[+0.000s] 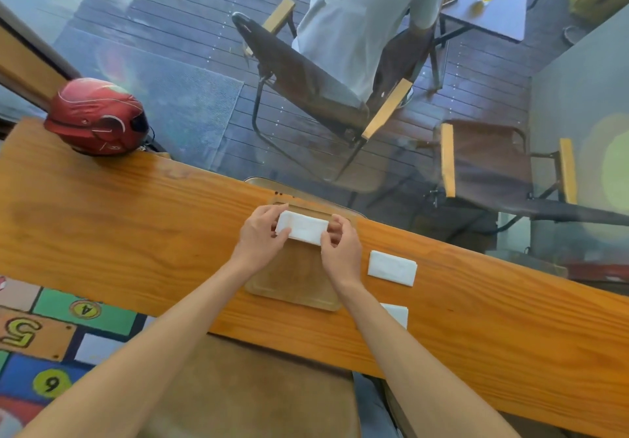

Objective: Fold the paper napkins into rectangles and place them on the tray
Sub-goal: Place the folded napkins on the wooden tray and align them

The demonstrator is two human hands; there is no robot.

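A white paper napkin [302, 227], folded into a rectangle, is held over the far part of the wooden tray [292, 284]. My left hand [260, 235] pinches its left end and my right hand [340, 250] pinches its right end. Whether the napkin touches the tray I cannot tell. A second white napkin [392, 268] lies flat on the wooden counter just right of the tray. A third napkin [396, 315] lies nearer to me, partly hidden by my right forearm.
The long wooden counter [136, 240] runs along a glass window. A red helmet [97, 116] sits on its far left end. Behind the glass a person sits on a folding chair [306, 77]. A brown stool seat [245, 390] is below the counter.
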